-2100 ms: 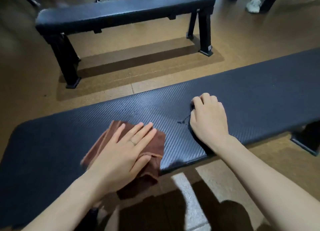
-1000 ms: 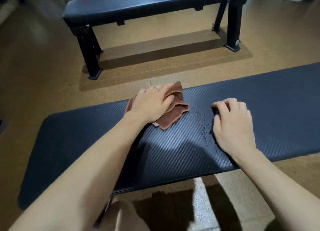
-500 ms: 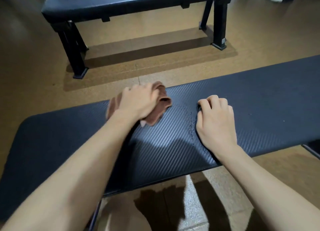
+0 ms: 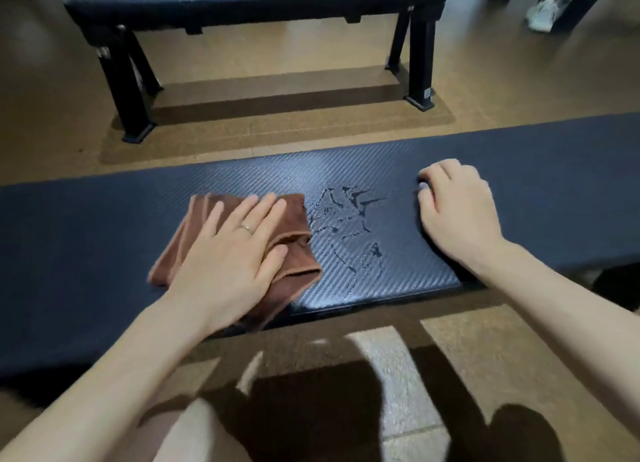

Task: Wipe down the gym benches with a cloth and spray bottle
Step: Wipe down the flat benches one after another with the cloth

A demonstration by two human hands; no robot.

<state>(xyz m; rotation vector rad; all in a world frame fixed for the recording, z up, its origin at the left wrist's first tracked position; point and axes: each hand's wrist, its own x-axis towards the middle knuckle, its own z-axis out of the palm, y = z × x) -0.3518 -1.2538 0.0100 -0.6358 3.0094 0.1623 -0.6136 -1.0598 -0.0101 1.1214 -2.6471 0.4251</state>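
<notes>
A folded brown cloth [image 4: 242,250] lies on the near bench's tabletop [image 4: 536,170], pressed flat under the left hand [image 4: 235,253], fingers spread. Wet streaks [image 4: 346,219] sit just right of it, between the hands along the pad's length; the right hand [image 4: 453,208], fingers curled, braces beyond, holding nothing visible.

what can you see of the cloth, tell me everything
The cloth is brown, soft and towel-like, folded into loose layers with stitched hems showing along its edges. It lies flat on the near bench, its lower corner reaching the front edge. The left hand, fingers straight, presses on top and covers its middle. Wet streaks sit on the pad just to its right, up to its edge. Whether it is damp cannot be told.
</notes>
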